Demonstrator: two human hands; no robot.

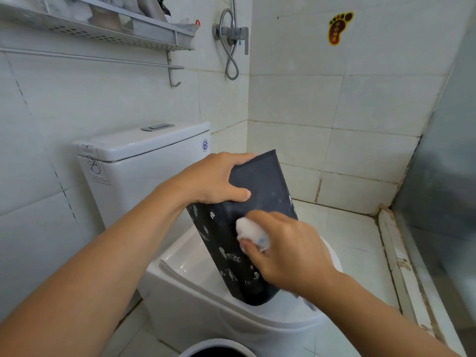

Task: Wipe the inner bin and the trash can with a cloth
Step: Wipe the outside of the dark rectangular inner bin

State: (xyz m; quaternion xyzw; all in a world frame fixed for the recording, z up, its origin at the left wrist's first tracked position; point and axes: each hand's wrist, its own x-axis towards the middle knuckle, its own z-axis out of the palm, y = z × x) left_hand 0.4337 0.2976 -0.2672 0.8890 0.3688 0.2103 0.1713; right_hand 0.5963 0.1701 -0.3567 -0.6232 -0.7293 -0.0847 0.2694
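Note:
A dark grey inner bin [260,191] stands upside down and tilted on the white toilet [195,274], its side flecked with white foam patches. My left hand [213,179] grips its upturned base from the left. My right hand [283,248] presses a small white cloth [248,229] against the bin's side, about halfway down. At the bottom edge of the view, the white round rim of the trash can [219,345] shows, with a dark inside.
The toilet tank [144,153] stands behind the bin against the left tiled wall. A metal shelf [103,27] and towel rail hang above it. A shower valve and hose [233,37] sit in the corner. A glass partition [443,176] bounds the right.

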